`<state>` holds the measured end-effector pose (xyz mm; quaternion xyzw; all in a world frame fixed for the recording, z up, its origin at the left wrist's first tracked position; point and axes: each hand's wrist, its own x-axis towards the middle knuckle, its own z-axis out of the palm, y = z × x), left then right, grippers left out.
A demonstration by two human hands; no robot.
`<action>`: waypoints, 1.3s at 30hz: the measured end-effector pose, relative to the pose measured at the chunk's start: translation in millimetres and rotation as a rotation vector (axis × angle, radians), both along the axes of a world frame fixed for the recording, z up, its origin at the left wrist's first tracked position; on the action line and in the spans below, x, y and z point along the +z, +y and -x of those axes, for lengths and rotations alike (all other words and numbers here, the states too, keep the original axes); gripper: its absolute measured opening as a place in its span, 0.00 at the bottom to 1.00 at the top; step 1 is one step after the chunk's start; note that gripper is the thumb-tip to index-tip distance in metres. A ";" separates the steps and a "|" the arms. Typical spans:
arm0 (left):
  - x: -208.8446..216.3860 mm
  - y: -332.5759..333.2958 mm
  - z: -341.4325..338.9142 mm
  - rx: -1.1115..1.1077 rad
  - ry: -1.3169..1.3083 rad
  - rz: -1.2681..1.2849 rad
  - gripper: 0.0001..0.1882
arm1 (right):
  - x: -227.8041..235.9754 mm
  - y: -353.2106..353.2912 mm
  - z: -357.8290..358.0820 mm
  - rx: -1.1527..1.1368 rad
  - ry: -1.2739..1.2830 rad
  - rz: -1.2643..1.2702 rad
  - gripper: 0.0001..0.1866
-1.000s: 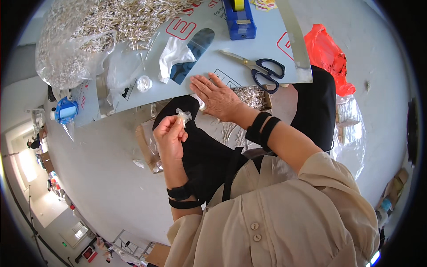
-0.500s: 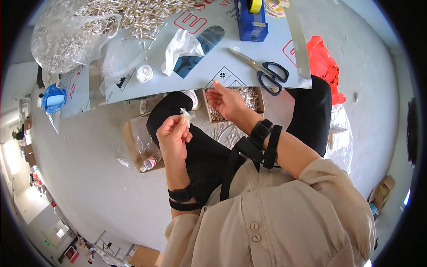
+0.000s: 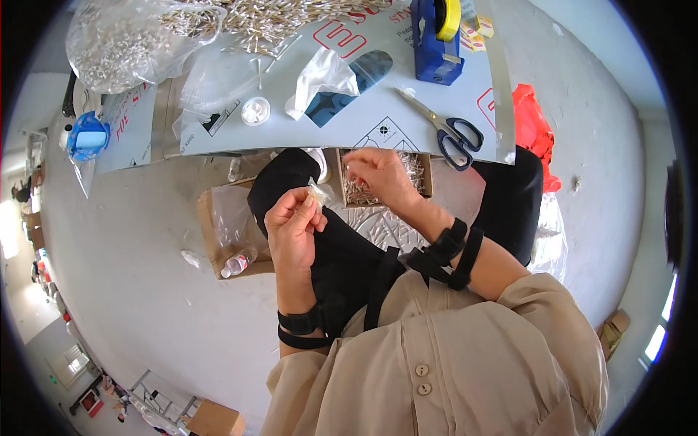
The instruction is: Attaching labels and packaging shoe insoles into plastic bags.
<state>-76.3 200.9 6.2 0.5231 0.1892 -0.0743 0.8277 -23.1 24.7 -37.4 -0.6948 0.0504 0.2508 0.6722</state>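
My left hand (image 3: pixel 294 225) pinches a small crumpled clear plastic bag (image 3: pixel 318 193) between thumb and forefinger, over my left knee. Something pale shows inside the bag, too small to make out. To its right, my right hand (image 3: pixel 385 178) hovers just below the table's near edge, fingers loosely bent and apart, tips slightly blurred; I see nothing in them. Beneath this hand is a cardboard box of cotton swabs (image 3: pixel 416 168), partly hidden by the hand and the table. More loose swabs (image 3: pixel 389 229) lie below the box.
On the table (image 3: pixel 291 138) are scissors (image 3: pixel 447 132), a blue tape dispenser (image 3: pixel 436 62), a small round white tub (image 3: pixel 255 111), a white crumpled bag (image 3: pixel 323 80), a swab heap (image 3: pixel 269 22) and a swab-filled plastic bag (image 3: pixel 131 47). A carton with a bottle (image 3: pixel 238 263) stands on the floor.
My right hand has moved down and slightly right, away from the table edge, its fingers now pointing left. The left hand still holds the small bag. The whole view has shifted slightly.
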 end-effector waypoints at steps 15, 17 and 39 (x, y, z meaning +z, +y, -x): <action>2.7 4.7 -10.6 0.009 -0.009 0.107 0.06 | -34.0 -31.0 37.6 0.219 -0.147 0.464 0.21; 3.3 4.0 -11.4 0.028 -0.016 0.105 0.06 | -49.2 -29.9 27.9 -0.078 0.051 0.182 0.17; 22.8 33.3 -4.5 0.156 -0.051 0.016 0.07 | 76.8 57.4 -13.1 0.187 0.012 -0.366 0.07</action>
